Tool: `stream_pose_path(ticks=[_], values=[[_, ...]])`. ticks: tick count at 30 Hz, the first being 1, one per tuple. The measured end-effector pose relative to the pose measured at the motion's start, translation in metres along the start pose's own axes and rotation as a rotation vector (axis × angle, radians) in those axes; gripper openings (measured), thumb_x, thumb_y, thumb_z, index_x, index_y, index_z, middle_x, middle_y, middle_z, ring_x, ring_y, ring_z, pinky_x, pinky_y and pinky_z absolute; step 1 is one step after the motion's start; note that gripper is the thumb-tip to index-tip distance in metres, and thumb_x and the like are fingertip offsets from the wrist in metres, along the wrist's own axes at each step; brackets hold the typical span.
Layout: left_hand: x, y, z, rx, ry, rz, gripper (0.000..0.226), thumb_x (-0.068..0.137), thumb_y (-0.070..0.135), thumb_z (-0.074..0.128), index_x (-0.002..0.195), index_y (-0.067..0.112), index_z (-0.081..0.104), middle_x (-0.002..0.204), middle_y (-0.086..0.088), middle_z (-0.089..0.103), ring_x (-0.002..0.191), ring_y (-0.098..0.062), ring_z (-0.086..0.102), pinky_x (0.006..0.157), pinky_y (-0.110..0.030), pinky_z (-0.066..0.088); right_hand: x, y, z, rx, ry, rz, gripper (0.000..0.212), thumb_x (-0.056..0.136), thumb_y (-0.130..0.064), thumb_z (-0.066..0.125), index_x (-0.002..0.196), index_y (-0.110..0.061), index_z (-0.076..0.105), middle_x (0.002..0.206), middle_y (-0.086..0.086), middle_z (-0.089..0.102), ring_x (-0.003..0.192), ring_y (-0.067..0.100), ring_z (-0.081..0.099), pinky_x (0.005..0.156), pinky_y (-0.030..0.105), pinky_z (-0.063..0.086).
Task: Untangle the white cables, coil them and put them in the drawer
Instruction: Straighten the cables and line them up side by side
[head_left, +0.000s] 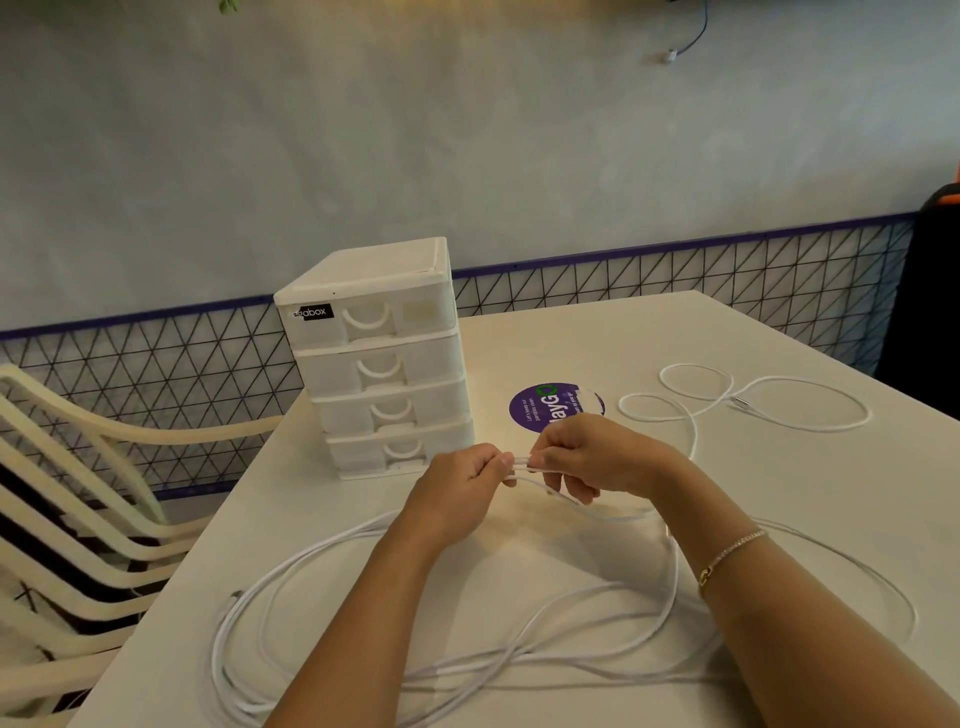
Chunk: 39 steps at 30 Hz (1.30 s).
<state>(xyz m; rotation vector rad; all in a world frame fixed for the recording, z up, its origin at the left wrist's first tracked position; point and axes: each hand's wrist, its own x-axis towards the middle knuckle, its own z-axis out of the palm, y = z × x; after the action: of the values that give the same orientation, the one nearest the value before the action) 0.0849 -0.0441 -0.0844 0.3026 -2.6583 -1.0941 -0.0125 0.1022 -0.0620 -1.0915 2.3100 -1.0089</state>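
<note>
A long white cable (467, 670) lies in loose tangled loops across the near part of the white table (649, 332). My left hand (462, 486) and my right hand (587, 457) are raised just above the table and pinch a short doubled stretch of this cable (521, 462) between them. A second, thinner white cable (748, 395) lies in open loops at the far right of the table. The white four-drawer box (379, 358) stands at the table's far left, all its drawers closed.
A round purple sticker (540, 408) is on the table beyond my hands. Stacked cream chairs (78, 519) stand left of the table. A wire mesh panel (675, 286) runs along the wall behind. A dark object (930, 291) stands at the far right.
</note>
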Motion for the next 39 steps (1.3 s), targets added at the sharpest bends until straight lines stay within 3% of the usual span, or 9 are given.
stream_pose_path(ticks=[8, 13, 17, 23, 26, 29, 32, 36, 39], values=[[0.003, -0.002, 0.002, 0.101, 0.093, 0.024, 0.028, 0.099, 0.033, 0.038, 0.097, 0.015, 0.06, 0.069, 0.005, 0.052, 0.069, -0.017, 0.047, 0.065, -0.03, 0.036, 0.0, 0.002, 0.001, 0.067, -0.08, 0.146, 0.027, 0.098, -0.022, 0.043, 0.089, -0.015, 0.068, 0.067, -0.004, 0.065, 0.061, 0.009, 0.054, 0.066, 0.023, 0.044], [0.003, -0.002, 0.003, 0.131, 0.144, 0.048, 0.028, 0.1, 0.033, 0.035, 0.096, 0.017, 0.059, 0.072, 0.002, 0.055, 0.069, -0.016, 0.049, 0.063, -0.029, 0.037, -0.003, 0.004, -0.002, 0.279, -0.203, 0.246, 0.033, 0.1, -0.025, 0.039, 0.084, -0.008, 0.062, 0.057, 0.002, 0.055, 0.048, 0.017, 0.049, 0.052, 0.027, 0.042], [0.001, -0.001, 0.002, 0.084, 0.1, 0.068, 0.03, 0.099, 0.033, 0.039, 0.087, 0.019, 0.063, 0.056, 0.008, 0.044, 0.053, -0.009, 0.04, 0.054, -0.026, 0.031, -0.001, 0.009, -0.009, 0.225, -0.072, 0.226, 0.025, 0.096, -0.022, 0.049, 0.082, -0.009, 0.064, 0.06, -0.001, 0.044, 0.051, 0.01, 0.033, 0.048, 0.021, 0.028], [0.001, 0.004, 0.007, 0.046, 0.001, 0.044, 0.035, 0.097, 0.033, 0.044, 0.063, 0.028, 0.05, 0.057, 0.005, 0.043, 0.056, -0.013, 0.04, 0.056, -0.027, 0.031, 0.002, 0.004, -0.011, 0.072, 0.215, 0.032, 0.018, 0.091, -0.018, 0.055, 0.076, -0.015, 0.062, 0.064, -0.005, 0.055, 0.059, 0.007, 0.044, 0.055, 0.019, 0.035], [0.007, -0.002, 0.005, 0.148, 0.107, -0.05, 0.035, 0.098, 0.035, 0.04, 0.064, 0.028, 0.044, 0.061, 0.006, 0.046, 0.063, -0.016, 0.044, 0.056, -0.028, 0.032, 0.0, -0.008, -0.006, -0.191, 0.094, -0.016, 0.024, 0.093, -0.021, 0.052, 0.069, -0.02, 0.058, 0.064, -0.007, 0.054, 0.061, 0.006, 0.045, 0.057, 0.019, 0.036], [0.01, -0.004, 0.004, 0.161, 0.163, -0.076, 0.034, 0.098, 0.034, 0.04, 0.066, 0.027, 0.043, 0.059, 0.008, 0.045, 0.063, -0.017, 0.044, 0.057, -0.029, 0.032, -0.001, -0.016, -0.002, -0.315, -0.096, 0.028, 0.021, 0.096, -0.023, 0.047, 0.083, -0.02, 0.063, 0.067, -0.008, 0.053, 0.065, 0.007, 0.047, 0.061, 0.02, 0.037], [0.006, -0.002, 0.001, 0.113, 0.08, -0.01, 0.034, 0.098, 0.032, 0.041, 0.065, 0.027, 0.045, 0.058, 0.007, 0.042, 0.056, -0.012, 0.04, 0.051, -0.02, 0.029, -0.001, -0.013, -0.006, -0.242, 0.044, 0.072, 0.026, 0.098, -0.019, 0.041, 0.092, -0.015, 0.066, 0.076, -0.015, 0.052, 0.082, 0.012, 0.048, 0.068, 0.023, 0.037], [0.002, 0.004, 0.008, 0.117, -0.077, 0.064, 0.033, 0.098, 0.03, 0.042, 0.065, 0.028, 0.046, 0.06, 0.008, 0.044, 0.055, -0.008, 0.039, 0.052, -0.017, 0.03, 0.001, -0.007, -0.007, -0.292, 0.23, 0.046, 0.029, 0.099, -0.019, 0.039, 0.105, -0.009, 0.066, 0.101, 0.003, 0.061, 0.096, 0.018, 0.049, 0.076, 0.022, 0.033], [0.005, -0.002, 0.005, 0.18, 0.006, 0.029, 0.034, 0.099, 0.034, 0.039, 0.065, 0.03, 0.043, 0.06, 0.006, 0.045, 0.055, -0.012, 0.04, 0.055, -0.026, 0.031, 0.001, -0.008, -0.007, -0.232, 0.183, 0.023, 0.026, 0.098, -0.02, 0.043, 0.098, -0.011, 0.067, 0.079, -0.006, 0.054, 0.076, 0.011, 0.046, 0.062, 0.02, 0.034]])
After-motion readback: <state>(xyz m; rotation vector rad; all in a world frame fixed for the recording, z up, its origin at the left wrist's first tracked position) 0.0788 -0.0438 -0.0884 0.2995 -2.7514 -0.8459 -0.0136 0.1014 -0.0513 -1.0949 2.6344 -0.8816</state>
